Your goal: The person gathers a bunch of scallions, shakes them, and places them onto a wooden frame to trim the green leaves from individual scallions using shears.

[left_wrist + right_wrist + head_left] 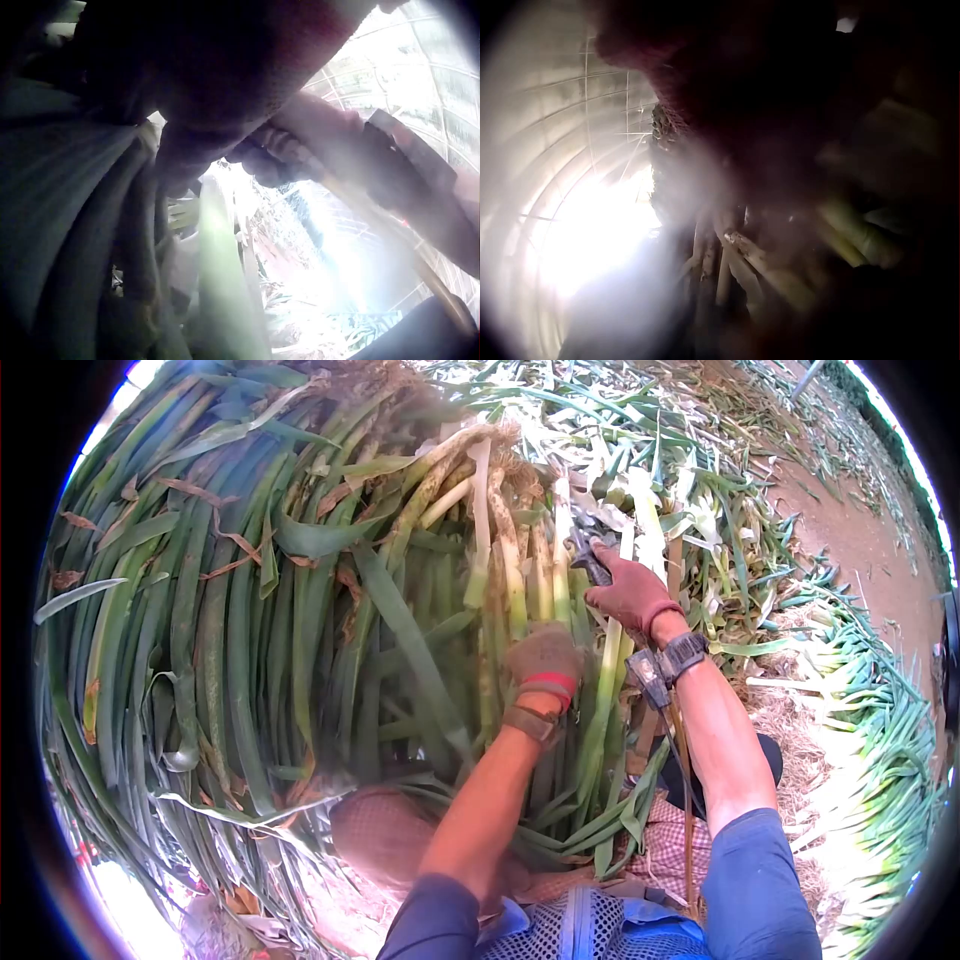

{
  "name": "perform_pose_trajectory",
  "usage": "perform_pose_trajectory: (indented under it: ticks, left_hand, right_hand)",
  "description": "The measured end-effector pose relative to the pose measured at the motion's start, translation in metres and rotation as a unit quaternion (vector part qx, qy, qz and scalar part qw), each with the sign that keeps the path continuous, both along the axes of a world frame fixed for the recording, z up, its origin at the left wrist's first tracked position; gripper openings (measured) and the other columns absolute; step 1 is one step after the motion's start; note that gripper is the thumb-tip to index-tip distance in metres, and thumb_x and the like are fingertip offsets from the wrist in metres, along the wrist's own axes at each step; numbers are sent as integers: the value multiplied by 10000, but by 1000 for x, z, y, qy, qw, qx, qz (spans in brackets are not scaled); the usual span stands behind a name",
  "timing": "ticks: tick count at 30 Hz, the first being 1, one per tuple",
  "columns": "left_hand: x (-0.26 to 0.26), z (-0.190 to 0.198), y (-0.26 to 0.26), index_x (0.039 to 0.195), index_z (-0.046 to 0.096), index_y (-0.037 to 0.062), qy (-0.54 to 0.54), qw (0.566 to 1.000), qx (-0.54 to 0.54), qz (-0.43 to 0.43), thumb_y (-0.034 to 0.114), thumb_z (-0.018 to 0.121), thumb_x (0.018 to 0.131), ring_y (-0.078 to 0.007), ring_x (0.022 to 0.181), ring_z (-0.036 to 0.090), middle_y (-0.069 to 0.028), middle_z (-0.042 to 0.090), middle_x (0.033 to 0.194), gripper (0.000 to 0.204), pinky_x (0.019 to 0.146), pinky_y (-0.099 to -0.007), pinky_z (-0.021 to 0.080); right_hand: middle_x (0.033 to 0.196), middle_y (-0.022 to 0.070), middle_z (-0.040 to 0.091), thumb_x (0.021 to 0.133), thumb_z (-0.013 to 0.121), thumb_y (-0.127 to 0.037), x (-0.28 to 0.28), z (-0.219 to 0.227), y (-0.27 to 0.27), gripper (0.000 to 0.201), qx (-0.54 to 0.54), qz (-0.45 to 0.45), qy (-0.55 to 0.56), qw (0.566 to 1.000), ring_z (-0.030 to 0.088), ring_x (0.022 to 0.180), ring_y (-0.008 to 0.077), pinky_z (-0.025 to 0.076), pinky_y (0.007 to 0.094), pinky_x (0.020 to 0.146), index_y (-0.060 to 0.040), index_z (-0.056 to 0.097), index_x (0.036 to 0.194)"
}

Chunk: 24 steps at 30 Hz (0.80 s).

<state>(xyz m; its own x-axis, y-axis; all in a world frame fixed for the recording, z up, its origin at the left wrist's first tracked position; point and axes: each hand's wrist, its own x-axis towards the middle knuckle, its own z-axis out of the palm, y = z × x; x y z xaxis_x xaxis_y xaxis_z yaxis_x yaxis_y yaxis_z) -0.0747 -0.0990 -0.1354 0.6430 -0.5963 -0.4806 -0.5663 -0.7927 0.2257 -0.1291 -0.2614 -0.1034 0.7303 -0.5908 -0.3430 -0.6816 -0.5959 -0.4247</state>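
Observation:
In the head view my left hand (545, 660), in a dusty glove with a red cuff, grips a leek (562, 550) whose pale root end points away from me. Beside it to the right, my gloved right hand (628, 588) holds a dark air gun (590, 545) with its front end close to the leek's white shank. A tan hose (375, 214) trails back from that hand in the left wrist view. The left wrist view shows the left glove (225, 82) in shadow over a pale green stalk (225, 277). Dark glove fabric (757, 97) covers much of the right wrist view.
A big heap of leeks (230, 620) fills the left side, leaves toward me. Stripped leaves (720, 510) lie scattered at the far right. A row of cleaned leeks (890, 760) lies along the right, beside bare soil (850, 530).

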Motion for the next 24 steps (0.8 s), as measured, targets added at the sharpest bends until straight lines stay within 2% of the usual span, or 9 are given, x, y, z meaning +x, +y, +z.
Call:
perform_pose_trajectory:
  ticks: [3,6,9,12,16,19,21,22,24]
  left_hand:
    - [2,7,0,1202,736,63,16,1000,-2,7,574,735,916,-371,1052,768,-177,746,1222,585,855,-527,614]
    - [7,2,3,1168,778,45,63,998,-22,-4,566,746,900,-364,1086,763,-197,771,1203,587,886,-486,612]
    - [3,13,6,1148,803,47,69,997,-19,-6,578,769,854,-359,1111,757,-202,780,1185,608,927,-449,603]
    - [-1,16,7,1204,787,41,124,992,-14,20,593,796,807,-358,1133,752,-200,771,1222,680,971,-454,592]
    - [-16,17,15,1231,776,29,129,991,-27,11,559,815,782,-350,1112,759,-200,776,1208,695,979,-458,589]
    - [-27,12,20,1242,768,23,137,990,-23,-5,489,821,788,-347,1075,770,-202,786,1168,653,945,-457,601]
    - [-42,10,26,1200,784,36,173,983,-22,-64,448,809,794,-366,1047,773,-207,792,1121,579,913,-453,609]
    - [-56,-9,29,1136,797,41,166,981,-61,-81,438,789,817,-378,1028,771,-207,791,1098,509,902,-458,610]
    - [-86,-21,39,1117,798,37,167,980,-67,-80,429,768,840,-390,1018,767,-214,787,1090,481,900,-461,608]
  right_hand:
    - [1079,244,771,843,715,-347,-12,-8,5,802,-15,23,-33,999,750,1007,397,573,460,934,-166,492,1591]
    - [1060,276,752,841,715,-352,-40,16,29,828,65,-9,5,998,733,979,423,563,469,905,-163,466,1608]
    - [1060,287,743,841,713,-372,-86,7,52,839,73,10,-18,997,728,976,430,563,470,903,-149,459,1609]
    - [1075,303,733,835,728,-396,-135,27,84,852,110,-5,-24,994,725,989,436,562,470,909,-139,467,1604]
    - [1155,309,722,816,756,-402,-204,36,111,887,118,17,-53,991,716,1057,441,553,450,958,-102,469,1599]
    - [1250,303,703,810,771,-404,-237,61,128,913,127,11,-88,988,703,1130,438,537,432,1012,-60,461,1597]
    - [1304,301,687,815,776,-406,-247,80,137,933,149,29,-58,987,690,1179,435,525,421,1042,-33,441,1603]
    - [1278,311,692,822,775,-415,-259,63,141,933,119,79,-116,983,698,1159,442,533,431,1030,-66,432,1617]
    - [1257,308,699,823,777,-423,-256,70,140,935,134,68,-120,981,704,1138,447,539,437,1016,-84,430,1622]
